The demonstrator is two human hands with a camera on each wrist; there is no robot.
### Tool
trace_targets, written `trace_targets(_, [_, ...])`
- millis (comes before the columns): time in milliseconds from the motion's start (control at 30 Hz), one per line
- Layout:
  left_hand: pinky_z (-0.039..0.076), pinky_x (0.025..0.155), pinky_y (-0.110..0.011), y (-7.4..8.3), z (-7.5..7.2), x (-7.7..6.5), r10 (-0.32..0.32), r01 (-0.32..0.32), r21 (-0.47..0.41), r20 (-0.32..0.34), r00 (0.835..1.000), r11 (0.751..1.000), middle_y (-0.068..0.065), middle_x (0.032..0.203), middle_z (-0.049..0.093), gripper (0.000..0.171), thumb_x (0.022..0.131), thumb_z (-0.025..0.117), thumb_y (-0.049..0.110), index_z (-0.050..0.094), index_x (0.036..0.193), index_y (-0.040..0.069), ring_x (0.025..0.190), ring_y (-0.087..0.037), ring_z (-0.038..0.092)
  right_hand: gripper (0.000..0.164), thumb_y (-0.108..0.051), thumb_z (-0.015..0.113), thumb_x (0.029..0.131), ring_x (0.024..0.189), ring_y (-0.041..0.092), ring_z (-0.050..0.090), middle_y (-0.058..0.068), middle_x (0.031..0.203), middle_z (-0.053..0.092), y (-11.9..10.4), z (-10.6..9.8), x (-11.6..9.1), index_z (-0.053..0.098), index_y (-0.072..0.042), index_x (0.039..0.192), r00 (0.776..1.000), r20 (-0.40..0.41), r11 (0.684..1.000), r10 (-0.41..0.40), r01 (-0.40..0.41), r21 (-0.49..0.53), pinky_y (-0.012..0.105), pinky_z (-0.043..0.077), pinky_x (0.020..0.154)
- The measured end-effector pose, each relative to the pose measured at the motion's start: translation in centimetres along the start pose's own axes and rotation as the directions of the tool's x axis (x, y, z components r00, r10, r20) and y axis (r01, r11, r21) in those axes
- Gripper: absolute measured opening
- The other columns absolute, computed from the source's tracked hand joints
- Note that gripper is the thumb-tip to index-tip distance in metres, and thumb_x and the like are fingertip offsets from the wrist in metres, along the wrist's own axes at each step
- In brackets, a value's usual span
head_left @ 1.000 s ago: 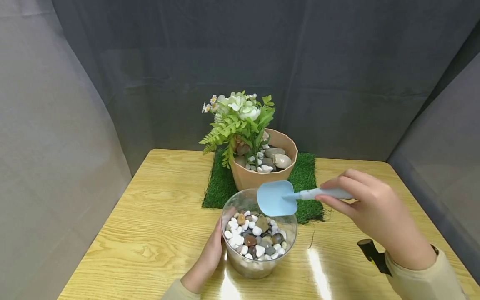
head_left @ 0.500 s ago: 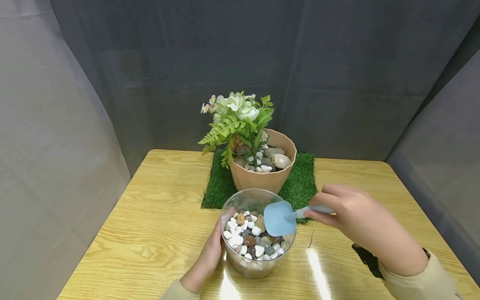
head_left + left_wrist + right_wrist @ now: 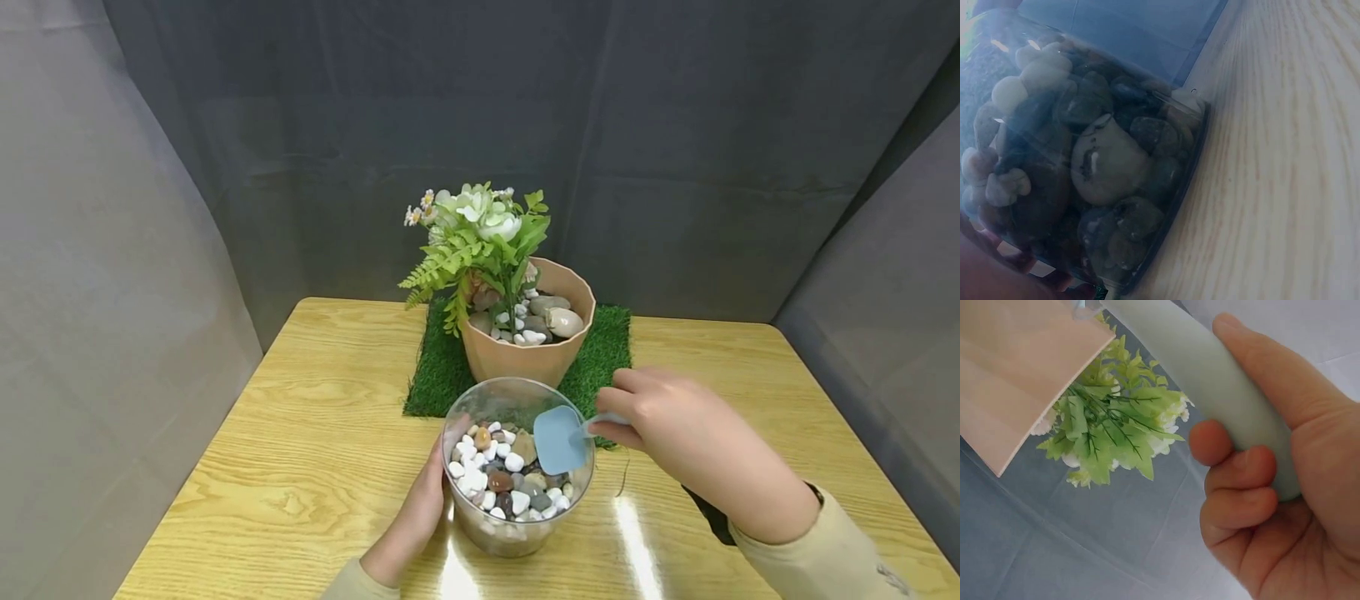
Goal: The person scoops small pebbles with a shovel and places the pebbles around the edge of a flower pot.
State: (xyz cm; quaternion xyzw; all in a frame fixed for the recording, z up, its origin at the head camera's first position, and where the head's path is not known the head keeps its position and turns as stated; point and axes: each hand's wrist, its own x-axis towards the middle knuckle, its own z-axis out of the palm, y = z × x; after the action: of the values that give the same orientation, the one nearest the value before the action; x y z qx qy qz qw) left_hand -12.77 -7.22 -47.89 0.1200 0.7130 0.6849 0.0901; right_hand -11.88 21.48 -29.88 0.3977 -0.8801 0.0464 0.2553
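Note:
A clear round plastic bowl stands on the table, partly filled with white, brown and grey pebbles. My left hand holds its left side, fingers curved along the wall; in the left wrist view stones show through the side. My right hand grips the handle of a light blue toy shovel. Its blade is tilted down inside the bowl's right half, over the pebbles. In the right wrist view the fingers and thumb wrap the pale handle.
Directly behind the bowl, an orange plant pot with stones and white-flowered greenery stands on an artificial grass mat. Wooden tabletop lies on both sides. Dark cloth hangs behind, grey cloth at the sides.
My right hand has moved down and left, taking the shovel blade from above the bowl's rim into the bowl. The left hand and bowl stay in place.

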Motion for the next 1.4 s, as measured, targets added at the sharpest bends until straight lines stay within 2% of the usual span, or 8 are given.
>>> trace_targets(67, [0.002, 0.128, -0.058, 0.0, 0.0, 0.0, 0.001, -0.001, -0.002, 0.001, 1.0, 1.0, -0.016, 0.17, 0.025, 0.065, 0.114, 0.004, 0.039, 0.029, 0.162, 0.003, 0.159, -0.038, 0.01, 0.029, -0.024, 0.089, 0.075, 0.058, 0.001, 0.033, -0.014, 0.069, 0.039, 0.0, 0.2, 0.0, 0.06, -0.024, 0.075, 1.0, 0.014, 1.0, 0.016, -0.016, 0.004, 0.016, 0.032, 0.051])
trace_targets(333, [0.002, 0.129, -0.058, -0.2, 0.0, 0.1, 0.006, -0.006, 0.007, -0.001, 1.0, 1.0, -0.017, 0.17, 0.026, 0.064, 0.114, 0.003, 0.036, 0.029, 0.161, 0.002, 0.159, -0.038, 0.01, 0.023, -0.021, 0.09, 0.076, 0.061, -0.001, 0.049, -0.015, 0.074, 0.053, 0.3, 0.7, -0.2, 0.068, -0.023, 0.08, 0.997, 0.028, 0.996, 0.066, -0.068, 0.062, 0.017, 0.044, 0.052])
trace_targets(600, [0.002, 0.128, -0.059, -0.3, -0.1, 0.0, 0.004, -0.004, -0.004, -0.004, 1.0, 1.0, -0.017, 0.169, 0.026, 0.067, 0.114, 0.004, 0.041, 0.029, 0.161, 0.002, 0.159, -0.039, 0.01, 0.036, -0.025, 0.091, 0.076, 0.057, 0.003, 0.032, -0.011, 0.068, 0.037, -0.6, 0.3, 0.6, 0.055, -0.022, 0.072, 0.998, 0.054, 0.998, 0.034, -0.031, -0.047, 0.018, 0.033, 0.05])
trace_targets(833, [0.002, 0.128, -0.059, -0.3, -0.1, -0.1, 0.013, -0.013, 0.004, -0.01, 1.0, 1.0, -0.017, 0.169, 0.027, 0.066, 0.114, 0.005, 0.041, 0.028, 0.162, 0.002, 0.159, -0.039, 0.012, 0.037, -0.025, 0.091, 0.077, 0.057, 0.006, 0.035, -0.008, 0.066, 0.037, -1.3, 0.4, 2.1, 0.056, -0.019, 0.07, 0.99, 0.136, 0.995, 0.04, -0.028, -0.091, 0.018, 0.034, 0.05])
trace_targets(967, [0.003, 0.128, -0.058, -0.2, 0.0, -0.1, 0.013, -0.013, -0.002, -0.01, 1.0, 1.0, -0.017, 0.169, 0.027, 0.065, 0.114, 0.005, 0.039, 0.028, 0.161, 0.001, 0.159, -0.038, 0.012, 0.034, -0.022, 0.092, 0.077, 0.058, 0.003, 0.04, -0.009, 0.067, 0.043, -0.5, 1.2, 2.2, 0.058, -0.02, 0.073, 0.987, 0.153, 0.999, 0.043, -0.043, -0.009, 0.018, 0.039, 0.052])
trace_targets(1133, [0.003, 0.128, -0.059, -0.2, 0.1, 0.0, 0.022, -0.022, -0.003, -0.014, 1.0, 1.0, -0.017, 0.168, 0.029, 0.064, 0.114, 0.005, 0.037, 0.031, 0.16, 0.001, 0.159, -0.038, 0.012, 0.022, -0.022, 0.087, 0.083, 0.061, 0.0, 0.053, -0.011, 0.075, 0.057, 1.2, 2.3, 1.9, 0.066, -0.019, 0.08, 0.975, 0.199, 0.983, 0.099, -0.128, 0.135, 0.019, 0.048, 0.055])
trace_targets(1233, [0.002, 0.128, -0.059, -0.2, 0.1, 0.0, 0.025, -0.025, 0.003, -0.015, 1.0, 1.0, -0.017, 0.169, 0.028, 0.063, 0.114, 0.004, 0.035, 0.031, 0.161, 0.002, 0.159, -0.039, 0.011, 0.018, -0.024, 0.085, 0.085, 0.062, -0.002, 0.055, -0.012, 0.077, 0.061, 1.7, 2.9, 1.6, 0.068, -0.019, 0.08, 0.97, 0.214, 0.971, 0.119, -0.158, 0.179, 0.019, 0.05, 0.057])
trace_targets(1400, [0.001, 0.128, -0.059, -0.2, 0.1, 0.0, 0.021, -0.021, 0.009, -0.016, 1.0, 1.0, -0.015, 0.169, 0.028, 0.064, 0.114, 0.004, 0.037, 0.031, 0.161, 0.003, 0.159, -0.038, 0.011, 0.018, -0.023, 0.085, 0.085, 0.062, -0.004, 0.055, -0.013, 0.076, 0.063, 2.1, 3.4, 1.3, 0.069, -0.019, 0.08, 0.976, 0.189, 0.963, 0.11, -0.152, 0.222, 0.019, 0.05, 0.056])
